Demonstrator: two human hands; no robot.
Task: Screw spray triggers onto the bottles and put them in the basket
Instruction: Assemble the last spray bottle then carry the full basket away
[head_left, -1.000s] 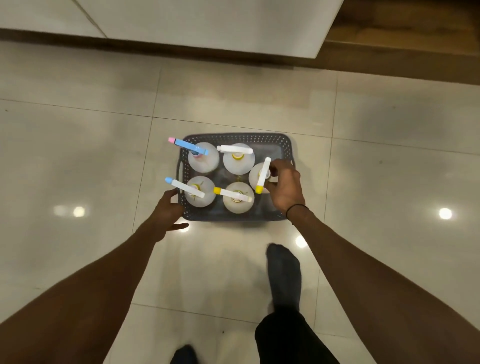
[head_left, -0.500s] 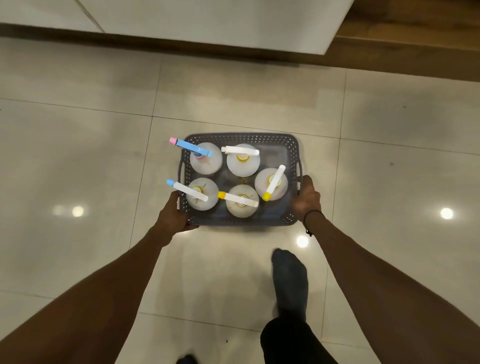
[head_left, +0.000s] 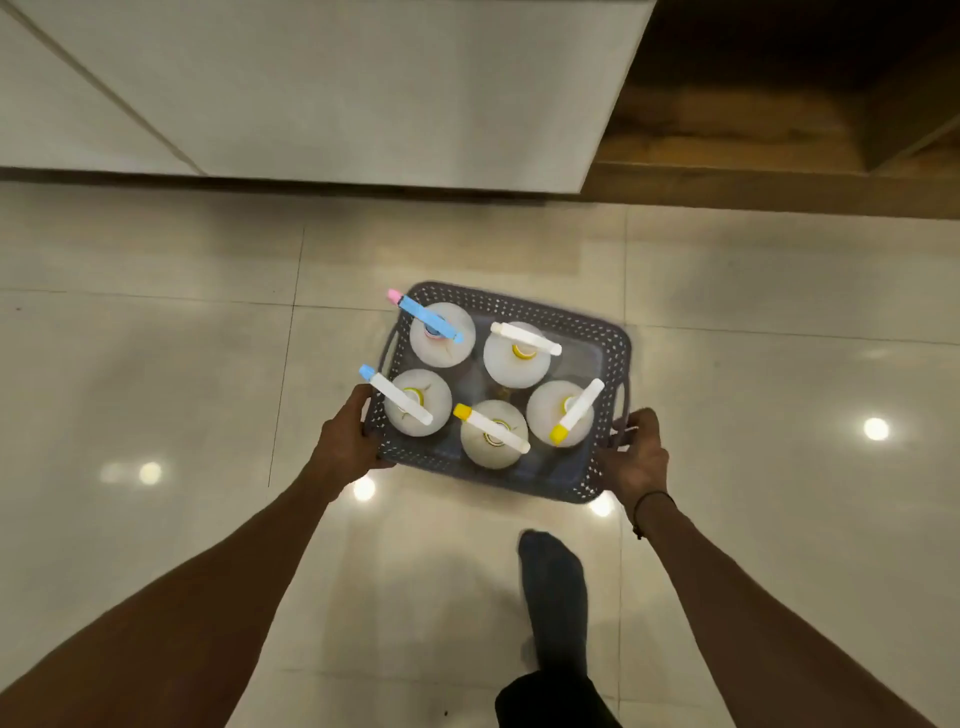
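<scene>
The grey perforated basket (head_left: 597, 332) is held over the pale tiled floor (head_left: 156, 364), and five white bottles (head_left: 514, 358) stand upright in it — two along the far side, three along the near side, each already wearing a spray trigger. The triggers differ: a blue one with a pink tip (head_left: 423, 316), an all-white one (head_left: 525, 338), a white one with a blue tip (head_left: 396, 393), and two white ones with yellow tips (head_left: 491, 428) (head_left: 575, 412). The left hand (head_left: 345, 444) grips the basket's left end with fingers curled round the rim; the right hand (head_left: 635, 457) clasps the right end at the handle. Judging from this, screwing and loading look finished — no loose bottle or trigger shows, and only carrying or setting down the basket seems left. No brand, label or writing can be read on anything. A socked foot (head_left: 553, 582) steps forward below, and a white cabinet front (head_left: 337, 88) rises ahead.
</scene>
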